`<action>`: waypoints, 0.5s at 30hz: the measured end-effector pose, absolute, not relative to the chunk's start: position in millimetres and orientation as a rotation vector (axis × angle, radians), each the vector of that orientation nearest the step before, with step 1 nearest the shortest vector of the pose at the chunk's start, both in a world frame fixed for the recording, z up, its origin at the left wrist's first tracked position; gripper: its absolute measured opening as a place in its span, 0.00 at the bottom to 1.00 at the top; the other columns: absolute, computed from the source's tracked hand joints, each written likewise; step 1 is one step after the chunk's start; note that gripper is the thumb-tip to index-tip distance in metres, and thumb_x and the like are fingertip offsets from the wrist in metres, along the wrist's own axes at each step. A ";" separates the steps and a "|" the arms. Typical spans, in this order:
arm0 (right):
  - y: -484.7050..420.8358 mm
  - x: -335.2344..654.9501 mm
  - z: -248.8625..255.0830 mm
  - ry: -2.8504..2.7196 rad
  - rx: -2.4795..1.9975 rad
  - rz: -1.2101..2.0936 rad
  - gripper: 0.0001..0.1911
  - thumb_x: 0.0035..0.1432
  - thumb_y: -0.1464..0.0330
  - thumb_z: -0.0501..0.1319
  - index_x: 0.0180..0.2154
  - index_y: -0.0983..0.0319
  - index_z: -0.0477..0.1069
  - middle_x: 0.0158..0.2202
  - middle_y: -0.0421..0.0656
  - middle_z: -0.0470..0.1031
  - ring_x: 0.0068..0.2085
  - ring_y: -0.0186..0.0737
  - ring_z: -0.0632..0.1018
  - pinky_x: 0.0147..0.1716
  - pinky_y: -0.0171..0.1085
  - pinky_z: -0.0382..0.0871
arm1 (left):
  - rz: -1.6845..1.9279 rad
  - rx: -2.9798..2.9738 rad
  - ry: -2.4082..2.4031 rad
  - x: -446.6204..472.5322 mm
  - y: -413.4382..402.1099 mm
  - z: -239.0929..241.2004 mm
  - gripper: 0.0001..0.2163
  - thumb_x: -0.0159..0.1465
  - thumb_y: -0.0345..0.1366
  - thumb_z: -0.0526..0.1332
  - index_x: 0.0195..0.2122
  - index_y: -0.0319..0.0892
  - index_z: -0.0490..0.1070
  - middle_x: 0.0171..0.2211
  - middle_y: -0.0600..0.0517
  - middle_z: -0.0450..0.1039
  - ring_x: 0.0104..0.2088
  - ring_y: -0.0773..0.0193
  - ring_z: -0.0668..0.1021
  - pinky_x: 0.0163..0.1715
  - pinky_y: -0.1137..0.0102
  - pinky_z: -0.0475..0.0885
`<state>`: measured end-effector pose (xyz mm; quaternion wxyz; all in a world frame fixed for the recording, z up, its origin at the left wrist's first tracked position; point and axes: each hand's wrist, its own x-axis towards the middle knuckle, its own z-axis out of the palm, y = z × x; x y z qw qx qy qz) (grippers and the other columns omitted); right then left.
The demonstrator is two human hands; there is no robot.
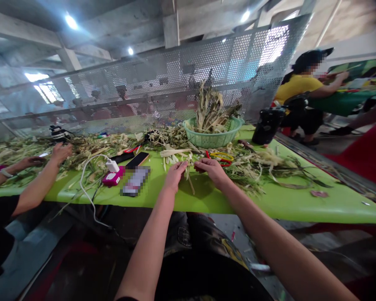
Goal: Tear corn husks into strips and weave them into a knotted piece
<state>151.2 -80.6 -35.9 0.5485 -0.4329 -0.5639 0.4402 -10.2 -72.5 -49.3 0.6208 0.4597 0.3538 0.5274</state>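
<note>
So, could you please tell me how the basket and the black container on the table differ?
The basket is light green; the container is black. The basket is wide and low, while the container is narrower and upright. Dried leaves rise from the basket; the container's contents don't show. Both stand on the green table.

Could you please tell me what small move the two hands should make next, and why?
Perhaps bring the right hand slightly toward the left hand, since a pale plant strip shows in the gap between them, close to both.
</note>
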 end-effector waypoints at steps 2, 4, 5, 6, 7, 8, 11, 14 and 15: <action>-79.7 152.8 -36.1 -1.313 -1.022 1.008 0.18 0.43 0.54 0.69 0.21 0.62 0.71 0.21 0.40 0.72 0.25 0.35 0.70 0.28 0.36 0.62 | 1.226 1.045 0.821 -11.7 -71.1 -50.5 0.20 0.49 0.51 0.69 0.28 0.39 0.70 0.16 0.63 0.53 0.15 0.77 0.55 0.17 0.76 0.51; -79.0 154.5 -36.2 -1.287 -1.022 0.973 0.17 0.44 0.55 0.68 0.20 0.61 0.70 0.21 0.40 0.71 0.24 0.35 0.69 0.28 0.36 0.62 | 1.240 1.040 0.828 -13.1 -70.2 -50.9 0.20 0.49 0.51 0.70 0.28 0.39 0.69 0.16 0.63 0.51 0.15 0.77 0.53 0.16 0.75 0.47; -78.7 155.2 -36.3 -1.275 -1.024 0.956 0.16 0.45 0.56 0.68 0.20 0.61 0.70 0.20 0.40 0.71 0.24 0.35 0.69 0.28 0.37 0.62 | 1.244 1.043 0.830 -13.7 -70.2 -50.8 0.19 0.49 0.51 0.70 0.28 0.39 0.69 0.16 0.63 0.51 0.16 0.77 0.53 0.17 0.75 0.46; -78.4 155.8 -36.4 -1.264 -1.026 0.939 0.16 0.45 0.56 0.67 0.20 0.61 0.69 0.20 0.40 0.70 0.24 0.35 0.68 0.28 0.37 0.61 | 1.247 1.049 0.833 -14.1 -70.3 -50.6 0.19 0.49 0.51 0.70 0.28 0.39 0.70 0.16 0.63 0.50 0.16 0.77 0.53 0.17 0.75 0.45; -78.2 156.2 -36.6 -1.254 -1.029 0.921 0.16 0.46 0.57 0.66 0.19 0.61 0.68 0.20 0.40 0.69 0.24 0.34 0.68 0.28 0.37 0.61 | 1.251 1.057 0.838 -14.3 -70.6 -50.2 0.19 0.49 0.50 0.70 0.29 0.39 0.70 0.16 0.63 0.51 0.16 0.77 0.53 0.17 0.75 0.45; -77.9 156.5 -36.8 -1.246 -1.032 0.904 0.15 0.46 0.58 0.66 0.19 0.60 0.68 0.20 0.39 0.69 0.23 0.34 0.67 0.28 0.37 0.61 | 1.257 1.064 0.845 -14.4 -70.8 -49.9 0.19 0.49 0.50 0.70 0.30 0.39 0.71 0.16 0.62 0.51 0.16 0.77 0.53 0.17 0.75 0.46; -76.8 157.7 -38.1 -1.235 -1.047 0.858 0.14 0.47 0.58 0.64 0.20 0.60 0.67 0.19 0.39 0.68 0.23 0.34 0.66 0.28 0.37 0.61 | 1.294 1.088 0.878 -14.3 -70.2 -49.8 0.19 0.50 0.49 0.69 0.33 0.39 0.72 0.16 0.62 0.53 0.16 0.76 0.54 0.18 0.74 0.48; -75.1 160.3 -39.6 -1.272 -1.073 0.833 0.14 0.48 0.58 0.64 0.20 0.60 0.68 0.19 0.39 0.68 0.24 0.35 0.67 0.29 0.37 0.62 | 1.320 1.139 0.915 -14.9 -68.2 -50.4 0.18 0.52 0.49 0.67 0.35 0.39 0.73 0.16 0.62 0.54 0.16 0.75 0.54 0.19 0.74 0.51; -74.7 161.3 -39.8 -1.297 -1.084 0.824 0.14 0.48 0.57 0.64 0.20 0.60 0.69 0.20 0.39 0.69 0.25 0.37 0.68 0.30 0.38 0.62 | 1.324 1.167 0.926 -15.3 -67.8 -50.2 0.17 0.53 0.49 0.67 0.35 0.39 0.74 0.16 0.61 0.56 0.16 0.74 0.56 0.19 0.74 0.53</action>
